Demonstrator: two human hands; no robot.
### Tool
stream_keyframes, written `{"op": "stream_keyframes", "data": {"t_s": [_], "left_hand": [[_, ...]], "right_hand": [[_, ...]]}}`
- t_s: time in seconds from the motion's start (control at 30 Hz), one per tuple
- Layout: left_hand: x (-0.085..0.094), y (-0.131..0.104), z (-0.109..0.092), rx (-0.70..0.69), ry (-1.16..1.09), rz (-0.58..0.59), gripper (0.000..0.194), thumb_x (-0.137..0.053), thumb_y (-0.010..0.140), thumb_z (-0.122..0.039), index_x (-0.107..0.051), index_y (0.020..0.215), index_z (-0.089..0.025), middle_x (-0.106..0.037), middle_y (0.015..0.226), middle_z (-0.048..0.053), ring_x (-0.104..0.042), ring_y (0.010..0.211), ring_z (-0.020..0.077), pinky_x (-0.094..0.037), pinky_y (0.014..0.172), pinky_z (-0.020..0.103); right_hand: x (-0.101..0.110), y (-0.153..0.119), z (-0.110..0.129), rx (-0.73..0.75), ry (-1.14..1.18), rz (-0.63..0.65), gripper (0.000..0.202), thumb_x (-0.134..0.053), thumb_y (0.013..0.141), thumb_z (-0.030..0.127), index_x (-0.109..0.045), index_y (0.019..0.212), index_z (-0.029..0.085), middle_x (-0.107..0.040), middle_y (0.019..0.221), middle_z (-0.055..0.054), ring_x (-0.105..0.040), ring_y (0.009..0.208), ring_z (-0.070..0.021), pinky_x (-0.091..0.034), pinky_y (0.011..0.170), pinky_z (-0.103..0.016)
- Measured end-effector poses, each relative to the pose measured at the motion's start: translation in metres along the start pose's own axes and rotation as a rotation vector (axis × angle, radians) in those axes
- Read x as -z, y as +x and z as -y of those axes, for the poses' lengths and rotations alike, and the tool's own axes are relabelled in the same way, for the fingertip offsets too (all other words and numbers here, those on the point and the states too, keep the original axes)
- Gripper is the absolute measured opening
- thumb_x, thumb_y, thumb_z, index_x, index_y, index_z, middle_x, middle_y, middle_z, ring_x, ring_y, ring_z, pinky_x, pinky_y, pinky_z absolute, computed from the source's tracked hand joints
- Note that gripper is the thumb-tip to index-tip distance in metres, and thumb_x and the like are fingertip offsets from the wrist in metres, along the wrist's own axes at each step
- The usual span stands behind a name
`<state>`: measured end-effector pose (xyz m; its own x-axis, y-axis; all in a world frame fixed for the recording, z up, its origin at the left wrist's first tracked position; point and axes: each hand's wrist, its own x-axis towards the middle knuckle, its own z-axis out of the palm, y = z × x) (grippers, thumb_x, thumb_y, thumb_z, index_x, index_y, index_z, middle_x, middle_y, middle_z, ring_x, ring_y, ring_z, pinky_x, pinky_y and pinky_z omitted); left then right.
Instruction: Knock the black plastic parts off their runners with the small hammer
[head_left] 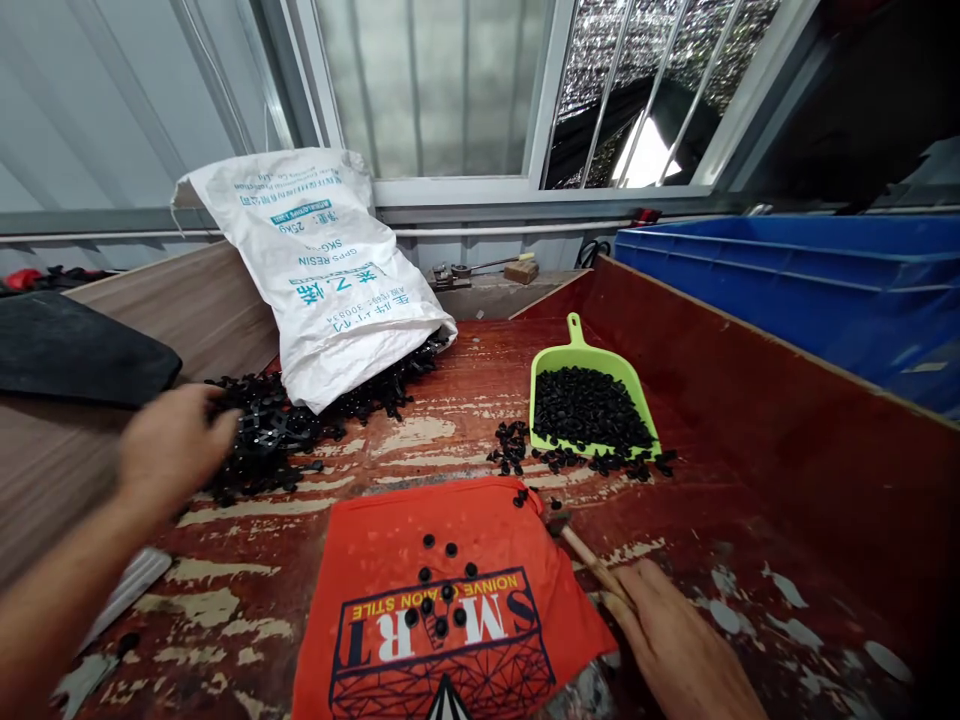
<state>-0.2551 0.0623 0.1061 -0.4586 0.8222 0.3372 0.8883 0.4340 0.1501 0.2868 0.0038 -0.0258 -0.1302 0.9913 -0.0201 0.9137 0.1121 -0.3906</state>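
Note:
My left hand point(176, 440) reaches to the edge of a heap of black plastic parts point(259, 440). Its thumb and fingers are apart, and the fingertips are partly hidden. My right hand point(671, 640) is closed round a wooden-handled tool point(600, 570), whose small dark head lies near the right edge of a red cloth point(360, 550). Printed letters face away from me on this cloth, and several small round black pieces point(441, 627) lie scattered over it. Beyond it, a lime-green dustpan point(575, 335) holds many more small black pieces, some spilled by its lip.
A white printed resin sack point(330, 270) leans over the heap, open end down. Wooden boards point(750, 370) edge the worn red table point(420, 435). A blue crate point(795, 270) stands beyond the right board. A dark flat pad point(82, 350) lies at left. A barred window is behind.

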Motion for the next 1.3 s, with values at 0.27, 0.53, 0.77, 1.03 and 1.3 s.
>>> {"op": "stream_keyframes", "data": {"t_s": [0.27, 0.53, 0.77, 1.03, 1.3], "left_hand": [[-0.112, -0.038, -0.111, -0.478, -0.095, 0.199, 0.019, -0.057, 0.083, -0.024, -0.071, 0.096, -0.022, -0.072, 0.101, 0.009, -0.063, 0.096, 0.0255, -0.045, 0.086, 0.034], [-0.101, -0.035, -0.042, -0.358, 0.136, 0.022, 0.028, -0.047, 0.089, -0.028, -0.069, 0.104, -0.016, -0.069, 0.101, 0.018, -0.055, 0.102, 0.0364, -0.026, 0.101, 0.058], [-0.100, -0.032, -0.001, -0.414, 0.360, 0.012, 0.028, -0.043, 0.090, -0.018, -0.071, 0.087, -0.020, -0.069, 0.092, 0.012, -0.057, 0.095, 0.0317, -0.030, 0.095, 0.050], [-0.104, -0.030, 0.010, -0.450, 0.291, 0.062, 0.026, -0.045, 0.091, -0.022, -0.070, 0.091, -0.019, -0.068, 0.091, 0.011, -0.059, 0.094, 0.0313, -0.036, 0.090, 0.046], [-0.088, 0.010, 0.013, -0.267, -0.112, 0.110, 0.036, -0.049, 0.090, -0.053, -0.067, 0.088, -0.021, -0.067, 0.086, 0.007, -0.062, 0.088, 0.0265, -0.044, 0.086, 0.042]], "right_hand": [[-0.011, 0.021, -0.015, 0.262, -0.158, -0.278, 0.045, -0.037, 0.100, 0.029, -0.051, 0.142, 0.032, -0.070, 0.099, -0.008, -0.069, 0.086, -0.0257, -0.058, 0.074, -0.038], [0.029, 0.086, 0.073, 0.538, -0.129, -0.145, 0.027, -0.046, 0.100, 0.024, -0.067, 0.115, 0.022, -0.066, 0.099, -0.010, -0.059, 0.091, -0.0250, -0.049, 0.082, -0.040], [-0.035, 0.180, 0.255, 0.924, -0.179, -0.020, 0.019, -0.052, 0.100, 0.026, -0.069, 0.106, 0.020, -0.067, 0.103, -0.007, -0.052, 0.106, -0.0222, -0.043, 0.092, -0.035], [-0.108, 0.275, 0.331, 1.096, -0.255, -0.089, 0.027, -0.057, 0.098, 0.035, -0.062, 0.121, 0.021, -0.061, 0.135, -0.008, -0.042, 0.129, -0.0280, -0.022, 0.112, -0.060], [-0.095, 0.336, 0.253, 1.110, -0.428, -0.129, 0.031, -0.063, 0.096, 0.034, -0.062, 0.123, 0.018, -0.059, 0.131, -0.009, -0.058, 0.118, -0.0275, -0.047, 0.100, -0.052]]}}
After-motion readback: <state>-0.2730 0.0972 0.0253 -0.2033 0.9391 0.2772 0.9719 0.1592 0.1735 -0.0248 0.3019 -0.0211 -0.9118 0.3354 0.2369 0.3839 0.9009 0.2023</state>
